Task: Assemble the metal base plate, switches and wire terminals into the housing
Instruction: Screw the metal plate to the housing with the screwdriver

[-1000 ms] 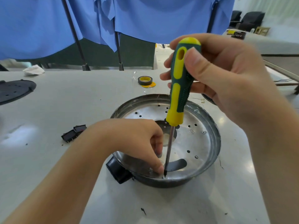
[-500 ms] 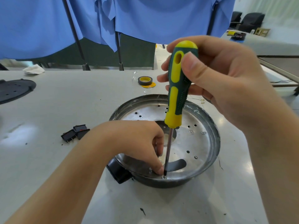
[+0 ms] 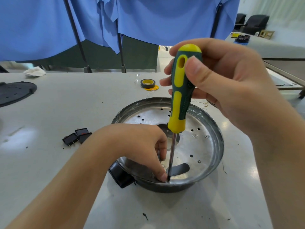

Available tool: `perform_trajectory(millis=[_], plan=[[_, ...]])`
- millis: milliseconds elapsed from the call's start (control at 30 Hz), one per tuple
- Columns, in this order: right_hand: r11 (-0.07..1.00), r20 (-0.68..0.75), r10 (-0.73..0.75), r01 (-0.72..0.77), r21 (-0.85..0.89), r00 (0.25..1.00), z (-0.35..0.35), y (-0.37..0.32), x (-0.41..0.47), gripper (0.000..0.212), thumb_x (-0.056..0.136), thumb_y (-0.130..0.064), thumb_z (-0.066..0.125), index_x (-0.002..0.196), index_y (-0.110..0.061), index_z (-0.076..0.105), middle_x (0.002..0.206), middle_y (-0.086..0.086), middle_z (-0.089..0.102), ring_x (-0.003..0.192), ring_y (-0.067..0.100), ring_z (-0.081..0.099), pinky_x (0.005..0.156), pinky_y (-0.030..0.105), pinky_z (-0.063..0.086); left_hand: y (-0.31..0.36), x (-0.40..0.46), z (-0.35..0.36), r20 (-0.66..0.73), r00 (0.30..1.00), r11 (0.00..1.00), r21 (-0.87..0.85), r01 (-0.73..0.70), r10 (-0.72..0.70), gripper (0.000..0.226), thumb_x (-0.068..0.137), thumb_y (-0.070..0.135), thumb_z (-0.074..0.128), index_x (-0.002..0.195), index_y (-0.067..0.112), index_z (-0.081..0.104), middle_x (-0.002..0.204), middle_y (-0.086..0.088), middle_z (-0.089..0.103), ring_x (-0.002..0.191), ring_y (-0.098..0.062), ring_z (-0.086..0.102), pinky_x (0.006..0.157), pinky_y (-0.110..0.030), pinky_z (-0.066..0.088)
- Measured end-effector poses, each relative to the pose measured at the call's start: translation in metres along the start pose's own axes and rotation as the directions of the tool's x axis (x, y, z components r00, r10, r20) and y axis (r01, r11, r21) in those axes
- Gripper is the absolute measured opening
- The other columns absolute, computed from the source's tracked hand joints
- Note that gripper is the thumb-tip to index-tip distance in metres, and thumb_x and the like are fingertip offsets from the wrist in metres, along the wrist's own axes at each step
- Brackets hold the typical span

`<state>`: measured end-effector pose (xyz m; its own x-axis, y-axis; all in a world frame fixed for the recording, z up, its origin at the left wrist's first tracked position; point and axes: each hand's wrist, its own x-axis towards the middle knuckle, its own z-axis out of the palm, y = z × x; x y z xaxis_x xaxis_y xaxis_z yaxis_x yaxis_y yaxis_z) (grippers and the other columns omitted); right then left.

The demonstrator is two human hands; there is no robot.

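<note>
No brand name or lettering is showing clearly enough to read anywhere on the tools or parts. The right hand (image 3: 231, 90) is wrapping its grip around the handle of one green-and-yellow screwdriver (image 3: 181, 96), which is standing nearly upright with its tip pressing at the near inner edge of the round silver metal base plate (image 3: 194, 146). That plate is sitting inside the dark, shallow, round housing (image 3: 219, 154) at the middle of the pale grey desk (image 3: 66, 113). The left hand (image 3: 140, 146) is reaching into the housing, its fingertips (image 3: 162, 176) pinching together right beside the screwdriver tip; whatever they are pinching is too small to make out. A black block (image 3: 120, 176) is poking out from under the housing's near left rim, partly hidden. Three small black rocker switches (image 3: 76, 138) are lying in a cluster to the left, well apart from the housing. One roll of black tape with a yellow core (image 3: 148, 83) is lying farther back, and thin wires with ring terminals (image 3: 203, 104) are peeking out behind the right hand. A black perforated disc (image 3: 14, 92) is being cut off by the left edge.
</note>
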<state>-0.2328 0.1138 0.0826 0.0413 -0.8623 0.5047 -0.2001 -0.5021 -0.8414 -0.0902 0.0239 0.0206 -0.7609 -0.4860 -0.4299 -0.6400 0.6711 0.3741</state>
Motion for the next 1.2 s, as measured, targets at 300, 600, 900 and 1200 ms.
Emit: perform_trajectory(millis=[300, 600, 900, 1200], plan=[[0.99, 0.211, 0.032, -0.059, 0.126, 0.977, -0.016, -0.003, -0.002, 0.035, 0.089, -0.017, 0.048, 0.122, -0.007, 0.053, 0.114, 0.009, 0.067, 0.11, 0.028, 0.064, 0.088, 0.038, 0.054, 0.001, -0.002, 0.0, -0.021, 1.0, 1.0, -0.026, -0.018, 0.017, 0.04, 0.058, 0.055, 0.085, 0.075, 0.035, 0.054, 0.061, 0.025, 0.057, 0.057, 0.007, 0.054, 0.055, -0.014, 0.039], [0.947, -0.108, -0.127, 0.088, -0.308, 0.986, 0.01, -0.007, 0.0, 0.042, 0.067, -0.033, 0.084, 0.082, -0.021, 0.047, 0.069, -0.013, 0.053, 0.063, 0.004, 0.052, 0.056, 0.025, 0.051, 0.001, -0.005, 0.0, -0.026, 0.999, 0.999, -0.035, -0.018, 0.018, 0.033, 0.058, 0.056, 0.084, 0.065, 0.042, 0.055, 0.066, 0.027, 0.059, 0.062, 0.005, 0.055, 0.055, -0.017, 0.04], [0.701, -0.21, -0.246, 0.024, -0.713, 0.946, 0.027, -0.007, -0.002, 0.052, 0.073, -0.059, 0.07, 0.086, -0.012, 0.049, 0.065, -0.008, 0.044, 0.06, 0.009, 0.044, 0.057, 0.013, 0.035, 0.012, -0.049, -0.032, -0.245, 0.909, 0.807, -0.421, -0.414, 0.338, 0.042, 0.07, 0.028, 0.085, 0.105, 0.036, 0.064, 0.104, 0.019, 0.069, 0.093, 0.0, 0.068, 0.075, -0.006, 0.05], [0.879, -0.16, -0.03, -0.05, -0.473, 0.987, 0.021, -0.005, -0.003, 0.038, 0.091, -0.05, 0.046, 0.114, -0.021, 0.056, 0.092, -0.006, 0.064, 0.086, 0.006, 0.062, 0.079, 0.027, 0.053, 0.025, -0.044, -0.027, -0.602, 0.767, 0.715, -0.433, -0.549, 0.224, 0.04, 0.06, 0.026, 0.085, 0.095, 0.014, 0.071, 0.08, -0.003, 0.075, 0.07, -0.014, 0.073, 0.061, -0.019, 0.056]])
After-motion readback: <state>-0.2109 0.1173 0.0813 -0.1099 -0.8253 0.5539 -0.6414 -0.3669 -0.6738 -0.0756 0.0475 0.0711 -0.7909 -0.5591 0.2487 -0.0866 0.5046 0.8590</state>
